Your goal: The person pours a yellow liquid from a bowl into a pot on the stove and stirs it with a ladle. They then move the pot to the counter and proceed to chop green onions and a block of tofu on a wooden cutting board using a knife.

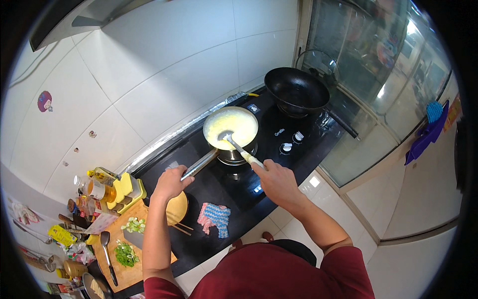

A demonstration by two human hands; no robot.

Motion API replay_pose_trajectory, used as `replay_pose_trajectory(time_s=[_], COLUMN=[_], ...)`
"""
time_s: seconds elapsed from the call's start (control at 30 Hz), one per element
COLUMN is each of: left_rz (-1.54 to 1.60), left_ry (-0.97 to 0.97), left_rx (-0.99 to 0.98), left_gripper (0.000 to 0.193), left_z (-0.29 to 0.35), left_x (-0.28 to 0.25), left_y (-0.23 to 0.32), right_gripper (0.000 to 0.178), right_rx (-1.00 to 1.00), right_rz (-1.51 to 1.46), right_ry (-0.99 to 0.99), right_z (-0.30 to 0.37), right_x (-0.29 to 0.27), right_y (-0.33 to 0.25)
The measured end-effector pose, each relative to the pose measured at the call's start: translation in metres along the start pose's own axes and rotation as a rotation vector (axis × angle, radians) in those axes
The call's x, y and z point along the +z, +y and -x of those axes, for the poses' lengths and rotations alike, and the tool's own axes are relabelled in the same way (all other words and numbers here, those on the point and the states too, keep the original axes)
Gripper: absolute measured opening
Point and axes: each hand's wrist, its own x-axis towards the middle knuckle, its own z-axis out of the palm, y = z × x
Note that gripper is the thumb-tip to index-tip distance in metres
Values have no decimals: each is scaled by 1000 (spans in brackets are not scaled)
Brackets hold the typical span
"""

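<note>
A deep pan [231, 111] with a long metal handle sits over the left burner, and pale yellow liquid [241, 130] coats its inside. My left hand [172, 182] is closed around the end of the pan's handle. In my right hand [274, 182] is a metal ladle [237, 145] with a light-coloured grip, its head dipping into the yellow liquid near the pan's front side. The part of the ladle's grip inside my fist is hidden.
A black wok [297, 89] stands on the right burner, handle toward me. Left of me, a cutting board [129, 278] bears chopped greens [126, 254] and a dark spatula [105, 241]. A round yellowish lidlike disc [177, 207], chopsticks [180, 227] and striped cloths [216, 218] lie nearby.
</note>
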Motion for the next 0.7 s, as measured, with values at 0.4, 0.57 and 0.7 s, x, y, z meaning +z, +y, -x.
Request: replay_pose_trajectory(time_s=[0.4, 0.57, 0.7], left_rz=[129, 499, 907], left_ry=[-67, -318, -550], left_rx=[13, -26, -139], left_gripper=[43, 32, 29], left_z=[-2, -21, -33], left_x=[-2, -6, -5], left_y=[-10, -37, -46], right_gripper=[49, 40, 36], right_rx=[-43, -93, 142], right_rz=[-145, -568, -986], right_ry=[203, 24, -204], right_z=[-1, 9, -1], right_x=[-35, -2, 62], right_y=[-37, -65, -69])
